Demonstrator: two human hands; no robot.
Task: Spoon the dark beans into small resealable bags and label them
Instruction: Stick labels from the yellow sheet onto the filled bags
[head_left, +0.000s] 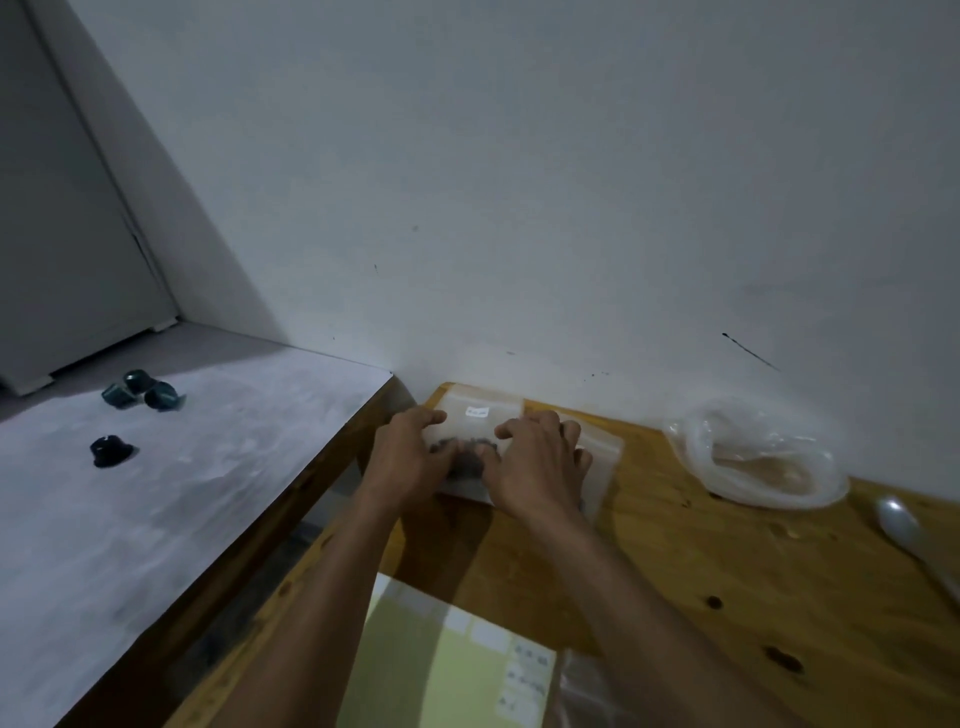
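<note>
A small clear resealable bag (480, 423) with dark beans (467, 457) in its lower half lies on the wooden table (675, 545) against the wall. A white label (478, 412) is stuck near its top. My left hand (410, 457) and my right hand (535, 467) both press down on the bag, fingers spread over the beans. More clear bags (602, 447) lie under and to the right of it, partly hidden by my right hand. A metal spoon (904, 530) rests at the right edge.
A rolled-open plastic bag (758, 457) sits at the back right. A yellow-green label sheet (457, 670) with white stickers lies near me, beside empty clear bags (587, 691). On the grey surface (182, 493) to the left are several dark caps (140, 395).
</note>
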